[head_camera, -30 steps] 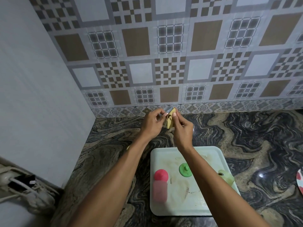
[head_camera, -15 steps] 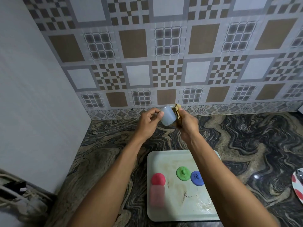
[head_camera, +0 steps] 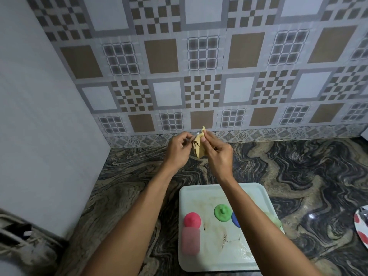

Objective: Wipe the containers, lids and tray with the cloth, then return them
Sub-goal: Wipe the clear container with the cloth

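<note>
Left hand: held above the counter's back edge, fingers curled, pinching a clear container.
Clear container: small, see-through plastic. Only a glint of its rim showed between the two hands; the rest was hidden by the cloth.
Right hand: thumb and fingertips pinched the cloth against the container.
Cloth: soft, yellow and crumpled into a pointed wad, with dark smears on its folds.
Tray: white, flat plastic rectangle with rounded corners and a low rim. It lay near the counter's front edge, its face stained with brown streaks.
Pink lid: round and domed, by the tray's left edge.
Pink container: frosted cylinder lying on its side, touching the pink lid on the front side.
Green lid: round with a centre knob, mid-tray.
Blue lid: just right of the green lid, half hidden by the right forearm.
Green container: pale, translucent and blurred, at the tray's right edge.
Counter: polished stone with swirling dark and tan veins.
Wall: glossy tiles in brown, grey and checkered squares.
Plate: white with red spots, at the counter's right edge.
</note>
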